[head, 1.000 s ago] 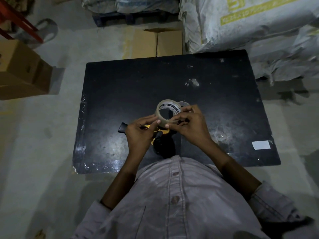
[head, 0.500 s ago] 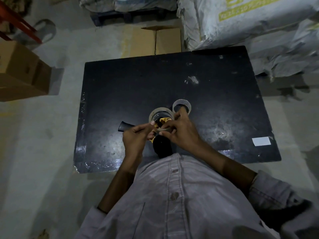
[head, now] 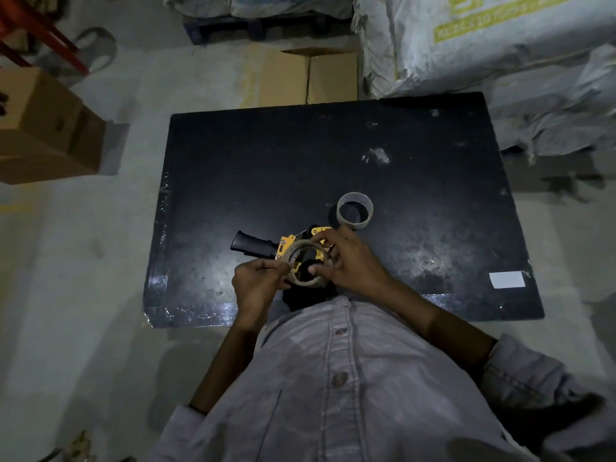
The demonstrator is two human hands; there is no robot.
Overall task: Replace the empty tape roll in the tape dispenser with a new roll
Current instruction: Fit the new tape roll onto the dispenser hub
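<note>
Black worktop on concrete floor, sacks and cartons around; near front edge, both grips, left and right, closed on new tape roll over yellow dispenser, empty core just behind.

You are standing in a warehouse or storeroom, dimly lit. The floor under you is bare grey concrete. Big woven bulk sacks, one with yellow-green print, are piled at your upper right, touching the far corner of the black counter. More bagged goods sit on a dark pallet straight ahead. Brown cardboard cartons surround you: an open carton just beyond the counter, another carton to your left. A red metal frame crosses the upper left corner; what it belongs to you cannot tell.
</note>
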